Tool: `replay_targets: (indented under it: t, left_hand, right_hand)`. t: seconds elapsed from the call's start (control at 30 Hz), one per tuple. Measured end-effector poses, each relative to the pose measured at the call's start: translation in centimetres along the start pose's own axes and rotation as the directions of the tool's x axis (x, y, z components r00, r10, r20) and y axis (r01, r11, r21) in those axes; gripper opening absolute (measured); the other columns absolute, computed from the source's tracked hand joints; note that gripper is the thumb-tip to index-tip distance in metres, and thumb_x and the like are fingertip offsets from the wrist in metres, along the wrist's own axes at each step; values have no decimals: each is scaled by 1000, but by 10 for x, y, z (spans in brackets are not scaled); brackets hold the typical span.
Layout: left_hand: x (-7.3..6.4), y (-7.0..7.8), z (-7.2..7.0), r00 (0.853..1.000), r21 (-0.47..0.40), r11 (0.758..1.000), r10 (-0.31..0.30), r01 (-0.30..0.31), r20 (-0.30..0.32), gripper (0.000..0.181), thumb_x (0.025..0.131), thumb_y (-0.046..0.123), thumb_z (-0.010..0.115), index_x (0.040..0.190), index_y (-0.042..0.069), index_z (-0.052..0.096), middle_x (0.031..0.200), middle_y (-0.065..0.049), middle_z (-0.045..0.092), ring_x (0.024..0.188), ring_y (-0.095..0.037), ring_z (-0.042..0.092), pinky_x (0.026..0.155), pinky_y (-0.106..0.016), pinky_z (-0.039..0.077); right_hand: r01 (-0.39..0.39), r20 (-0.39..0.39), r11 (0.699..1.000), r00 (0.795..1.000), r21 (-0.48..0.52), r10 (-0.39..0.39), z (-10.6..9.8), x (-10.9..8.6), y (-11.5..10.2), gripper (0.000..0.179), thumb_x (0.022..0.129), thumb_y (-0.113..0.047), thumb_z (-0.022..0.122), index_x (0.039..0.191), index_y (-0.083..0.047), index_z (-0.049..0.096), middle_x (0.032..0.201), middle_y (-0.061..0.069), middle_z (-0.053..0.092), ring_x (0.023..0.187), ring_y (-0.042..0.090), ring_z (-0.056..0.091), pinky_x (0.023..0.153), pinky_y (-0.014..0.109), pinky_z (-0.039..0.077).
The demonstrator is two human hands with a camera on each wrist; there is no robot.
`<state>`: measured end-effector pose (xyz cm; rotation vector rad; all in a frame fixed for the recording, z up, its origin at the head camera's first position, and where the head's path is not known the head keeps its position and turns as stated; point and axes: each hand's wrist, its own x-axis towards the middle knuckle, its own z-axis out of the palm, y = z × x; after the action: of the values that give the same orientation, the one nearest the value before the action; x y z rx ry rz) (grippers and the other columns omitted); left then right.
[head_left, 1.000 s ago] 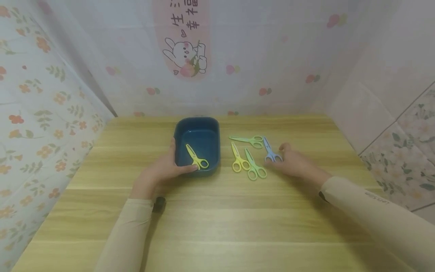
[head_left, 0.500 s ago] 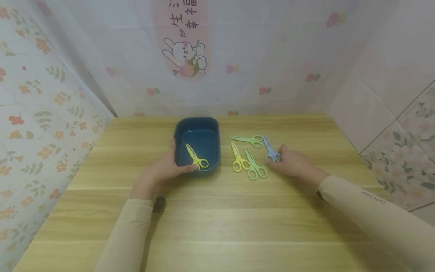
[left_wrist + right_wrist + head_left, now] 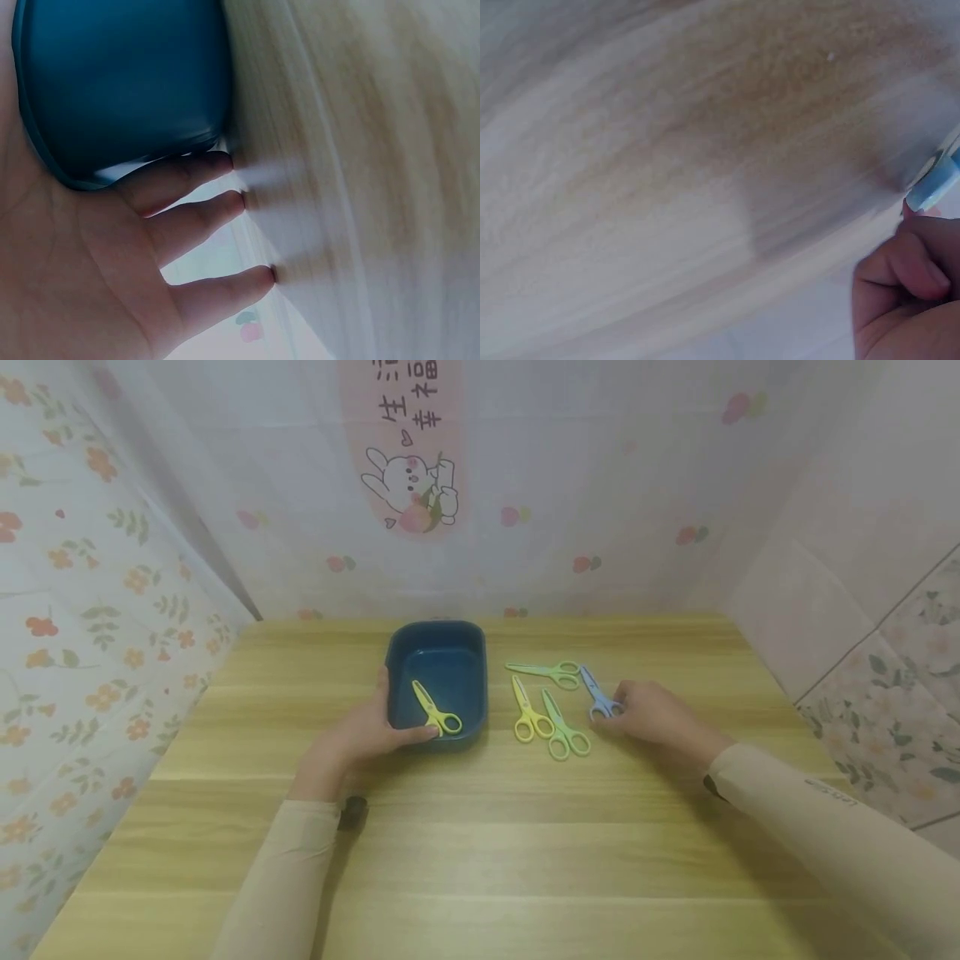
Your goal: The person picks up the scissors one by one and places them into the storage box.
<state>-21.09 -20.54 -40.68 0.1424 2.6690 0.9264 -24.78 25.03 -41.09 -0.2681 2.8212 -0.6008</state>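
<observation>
My left hand [image 3: 360, 731] holds a dark blue plastic tub [image 3: 480, 693] at its near left corner. The thumb lies over the front rim, and in the left wrist view three spread fingers [image 3: 199, 229] reach down beside the tub wall to the table. Inside the tub lies a pair of yellow scissors [image 3: 427, 700], one handle ring partly covered by the thumb. My right hand [image 3: 648, 714] pinches the handle of the blue scissors [image 3: 597, 695], whose blades point away to the upper left. The right wrist view shows curled fingers and the blue handle [image 3: 934, 185] at its edge.
Between tub and right hand lie yellow scissors [image 3: 522, 706] and two green pairs, one sideways [image 3: 551, 671] at the back and one green pair [image 3: 558, 718] nearer. The wooden table [image 3: 480, 843] meets a patterned curtain [image 3: 525, 468] at its back edge.
The right hand's fingers have drawn together on the blue scissors' handle, and the scissors have shifted slightly. The left hand, tub and other scissors stay in place.
</observation>
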Motion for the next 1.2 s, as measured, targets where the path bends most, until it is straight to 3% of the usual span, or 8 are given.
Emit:
replay_targets:
  t: [0.3, 0.5, 0.73, 0.93, 1.2]
  left_hand:
    - [1, 0, 0, 1000, -19, 1000, 11, -11, -3, 151, 79, 80, 77, 165, 17, -31, 176, -29, 13, 159, -47, 33, 127, -60, 34]
    - [1, -2, 0, 1000, -5, 1000, 9, -9, 2, 153, 76, 82, 76, 165, 18, -31, 175, -30, 16, 157, -47, 36, 126, -60, 36]
    - [1, -3, 0, 1000, -11, 1000, 3, -2, 5, 151, 79, 81, 76, 164, 17, -31, 176, -30, 14, 158, -48, 34, 127, -61, 35]
    - [1, -2, 1, 1000, 12, 1000, 0, 0, 3, 152, 77, 84, 74, 165, 16, -31, 175, -31, 17, 156, -47, 38, 125, -60, 37]
    - [2, -1, 2, 1000, -12, 1000, 4, -4, 3, 153, 76, 83, 75, 165, 17, -31, 176, -29, 12, 159, -47, 32, 127, -61, 34]
  right_hand:
    - [-9, -80, 996, 997, 86, 16, -9, -3, 0, 74, 87, -57, 83, 128, 3, 68, 80, 6, 69, 65, 16, 54, 55, 29, 43]
    - [40, -152, 995, 988, 94, -26, -15, -4, -3, 68, 90, -54, 82, 124, 3, 69, 80, 9, 70, 66, 19, 57, 54, 30, 45]
    - [64, -202, 989, 979, 132, -36, -25, -5, -24, 63, 90, -54, 81, 122, -1, 71, 69, 3, 63, 56, 16, 52, 49, 31, 43]
    - [88, -202, 991, 977, 96, -68, -29, -5, -46, 68, 89, -58, 80, 129, -3, 70, 65, 1, 59, 55, 16, 52, 50, 31, 42]
    - [140, -204, 984, 972, 111, -115, -33, 2, -70, 69, 85, -55, 85, 130, -6, 71, 58, -5, 47, 50, 13, 42, 46, 28, 34]
